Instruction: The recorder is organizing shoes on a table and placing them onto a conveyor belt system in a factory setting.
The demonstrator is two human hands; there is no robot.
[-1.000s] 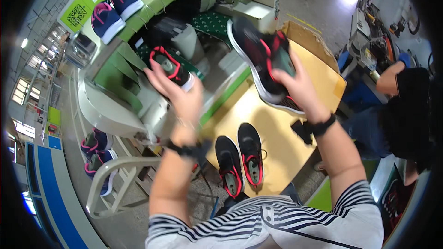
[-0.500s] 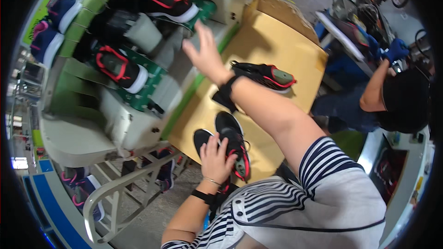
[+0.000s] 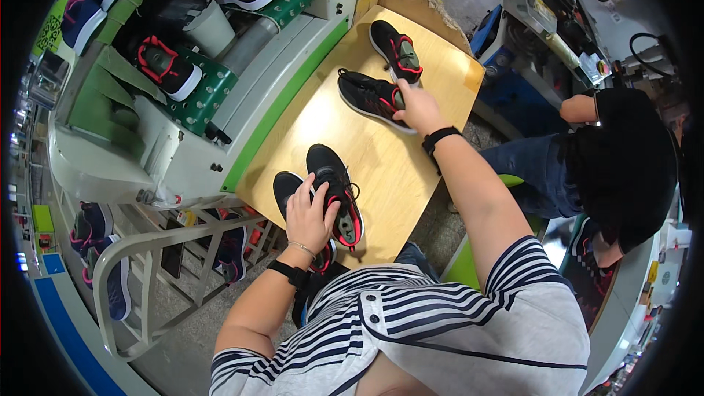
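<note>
The tabletop looks like smooth, faintly glossy wood, and the cardboard is matt and rough at its edge. The black shoes have matt, cloth-like uppers. The machine housing and tubular rail resemble smooth painted metal.

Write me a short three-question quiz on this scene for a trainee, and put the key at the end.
1. How many black sneakers are on the wood-grain tabletop?

2. True or false: the conveyor belt carrying shoes is plain white.

3. Which of the person's hands touches a sneaker in the pair farther from their body? (a) left (b) right (c) neither

Key:
1. Four.
2. False; the conveyor belt is green with pale dots.
3. (b), the right hand.
</note>
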